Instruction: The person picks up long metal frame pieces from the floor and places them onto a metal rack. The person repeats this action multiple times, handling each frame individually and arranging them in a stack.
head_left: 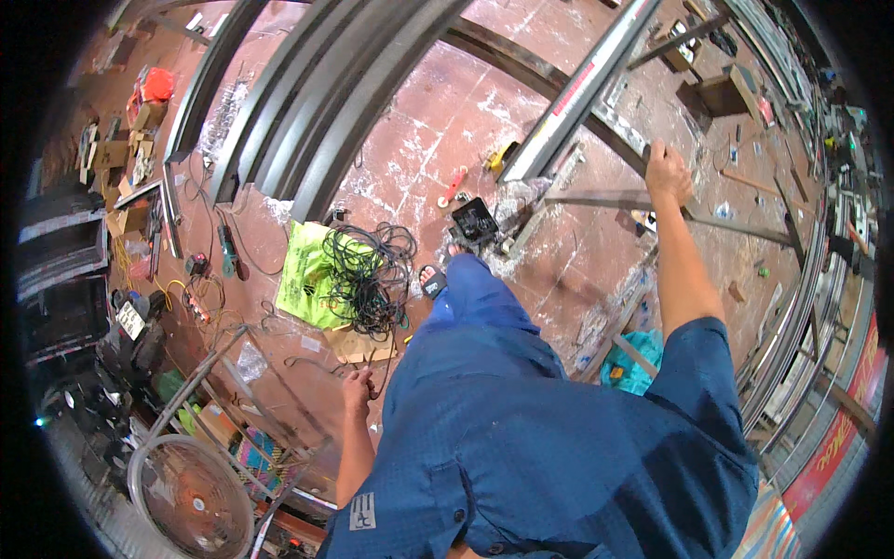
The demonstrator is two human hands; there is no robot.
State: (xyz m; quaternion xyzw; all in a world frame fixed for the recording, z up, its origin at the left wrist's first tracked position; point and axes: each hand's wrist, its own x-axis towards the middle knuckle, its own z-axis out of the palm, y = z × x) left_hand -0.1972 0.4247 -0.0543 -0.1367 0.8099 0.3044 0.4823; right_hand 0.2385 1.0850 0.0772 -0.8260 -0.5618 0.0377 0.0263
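Observation:
My right hand [669,174] is closed on a long dark steel bar [610,130], which slants up to the left on the far side. My left hand [357,384] is low beside my trousers, its fingers curled round what looks like a thin black cable [384,363]. Just beyond it lies a tangled heap of black cable [368,265], partly on a yellow-green sack [307,279]. Near my foot sits an open black case [475,221]; its contents are too small to tell. A silver metal profile [577,93] crosses the bar.
Several long dark steel channels [326,93] lie at the far left. A round caged fan [191,498] stands at the near left beside a metal frame. A thinner bar [736,224] extends right, a teal bag [633,363] lies below it, and metal lengths line the right side.

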